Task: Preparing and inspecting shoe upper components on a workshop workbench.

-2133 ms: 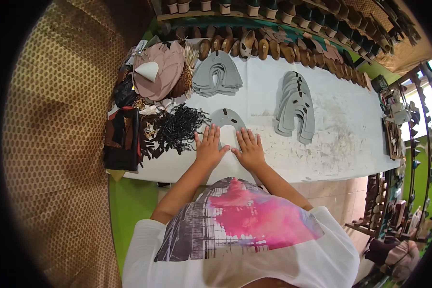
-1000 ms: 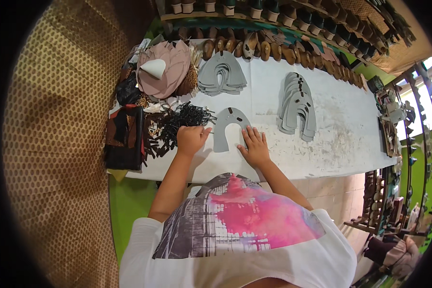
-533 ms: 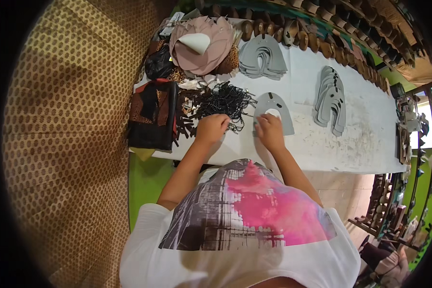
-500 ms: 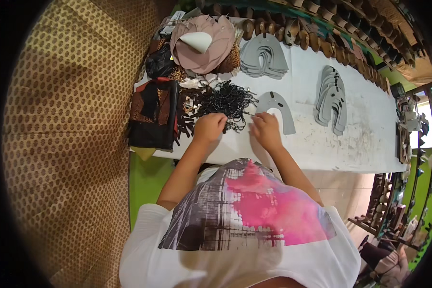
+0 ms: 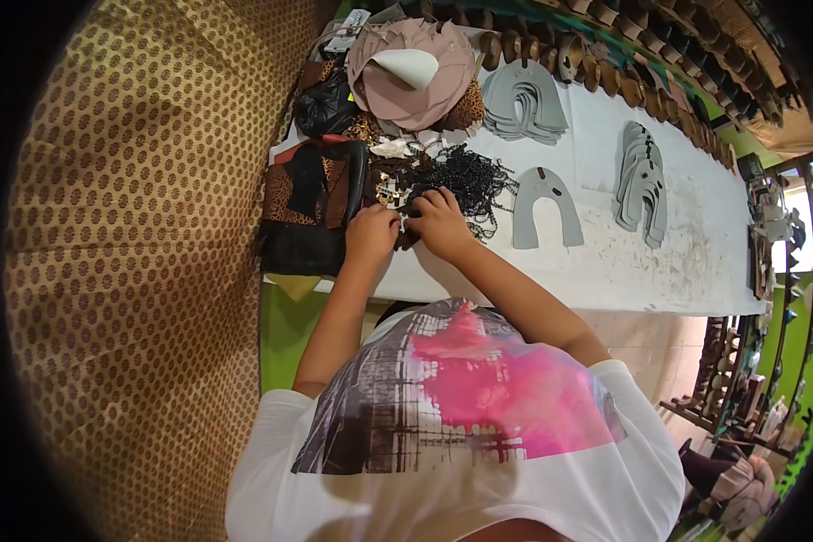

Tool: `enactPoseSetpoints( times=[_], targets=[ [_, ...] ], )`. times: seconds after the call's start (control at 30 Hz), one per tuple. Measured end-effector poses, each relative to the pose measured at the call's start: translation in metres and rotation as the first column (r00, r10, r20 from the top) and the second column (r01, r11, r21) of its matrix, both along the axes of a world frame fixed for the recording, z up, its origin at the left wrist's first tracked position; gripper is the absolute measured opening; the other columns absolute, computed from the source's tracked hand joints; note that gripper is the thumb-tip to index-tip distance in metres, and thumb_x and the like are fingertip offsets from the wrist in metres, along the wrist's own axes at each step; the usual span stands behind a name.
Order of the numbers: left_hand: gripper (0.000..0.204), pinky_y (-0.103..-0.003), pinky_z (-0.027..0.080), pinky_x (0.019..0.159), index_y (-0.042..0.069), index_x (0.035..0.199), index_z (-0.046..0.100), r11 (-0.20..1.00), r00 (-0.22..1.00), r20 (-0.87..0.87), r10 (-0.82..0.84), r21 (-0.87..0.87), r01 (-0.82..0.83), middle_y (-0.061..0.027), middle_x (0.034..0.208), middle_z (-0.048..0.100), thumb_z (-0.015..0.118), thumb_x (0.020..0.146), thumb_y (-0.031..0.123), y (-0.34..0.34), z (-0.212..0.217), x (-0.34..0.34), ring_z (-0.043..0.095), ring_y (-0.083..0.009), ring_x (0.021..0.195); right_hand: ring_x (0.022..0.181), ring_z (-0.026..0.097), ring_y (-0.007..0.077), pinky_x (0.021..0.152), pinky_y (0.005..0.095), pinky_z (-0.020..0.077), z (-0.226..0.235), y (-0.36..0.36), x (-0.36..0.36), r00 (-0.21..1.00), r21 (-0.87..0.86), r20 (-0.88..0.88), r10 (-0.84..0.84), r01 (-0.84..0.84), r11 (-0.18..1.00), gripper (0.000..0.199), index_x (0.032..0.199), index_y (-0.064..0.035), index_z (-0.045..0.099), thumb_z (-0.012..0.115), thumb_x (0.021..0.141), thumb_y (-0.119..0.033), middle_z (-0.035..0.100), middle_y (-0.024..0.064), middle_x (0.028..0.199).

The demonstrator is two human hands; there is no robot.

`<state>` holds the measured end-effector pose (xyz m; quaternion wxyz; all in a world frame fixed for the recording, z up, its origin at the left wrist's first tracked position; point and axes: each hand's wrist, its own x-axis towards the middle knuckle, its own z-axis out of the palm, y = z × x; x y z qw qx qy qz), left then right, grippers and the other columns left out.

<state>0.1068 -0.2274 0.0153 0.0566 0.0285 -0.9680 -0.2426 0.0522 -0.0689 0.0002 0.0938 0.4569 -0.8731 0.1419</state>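
Note:
Both my hands are close together at the left part of the table, over small dark strips and light metallic pieces [image 5: 391, 191]. The fingers of my left hand [image 5: 372, 233] are curled in and closed; what they pinch is too small to make out. My right hand [image 5: 442, 226] bends its fingers down at the left edge of a tangled heap of black beaded strings [image 5: 471, 177], its fingertips close to my left hand. Whatever lies under those fingertips is hidden. One grey arch-shaped piece [image 5: 526, 212] with dark marks lies flat to the right of the heap.
Stacked grey arches [image 5: 524, 104] lie behind, with another fanned stack [image 5: 641, 185] to the right. Dusty-pink cut pieces [image 5: 370, 90] are piled at the back left, near a black bag [image 5: 325, 108]. Leopard-print and black pieces [image 5: 285, 194] lie left. Wooden shoe lasts [image 5: 610, 79] line the far edge.
My right hand has moved left from beside the single grey arch to the dark strips near my left hand. My left hand has shifted left. The grey arch now lies straighter.

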Motion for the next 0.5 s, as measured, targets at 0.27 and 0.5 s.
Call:
enactPoseSetpoints(
  times=[0.27, 0.5],
  targets=[
    [0.015, -0.041, 0.046, 0.075, 0.01, 0.082, 0.066, 0.995, 0.993, 0.062, -0.099, -0.01, 0.1, -0.0077, 0.082, 0.061, 0.062, 0.075, 0.022, -0.003, -0.001, -0.002, 0.057, -0.0298, 0.082, 0.11, 0.044, 0.0239, 0.102, 0.0475, 0.0271, -0.001, -0.002, -0.004, 0.999, -0.011, 0.004, 0.043, -0.043, 0.999, 0.013, 0.082, -0.0133, 0.065, 0.055, 0.074, -0.019, 0.054, 0.0037, 0.097],
    [0.016, -0.04, 0.043, 0.074, 0.007, 0.084, 0.065, 0.977, 0.983, -0.023, -0.182, 0.105, 0.184, -0.0081, 0.085, 0.06, 0.061, 0.078, 0.022, -0.007, 0.007, 0.004, 0.055, -0.0292, 0.083, 0.102, 0.052, 0.0209, 0.1, 0.0453, 0.0283, 0.003, 0.006, 0.001, 0.997, -0.195, 0.077, -0.026, 0.041, 0.98, 0.014, 0.087, -0.0143, 0.061, 0.064, 0.074, -0.018, 0.059, 0.0015, 0.093]
  ],
)
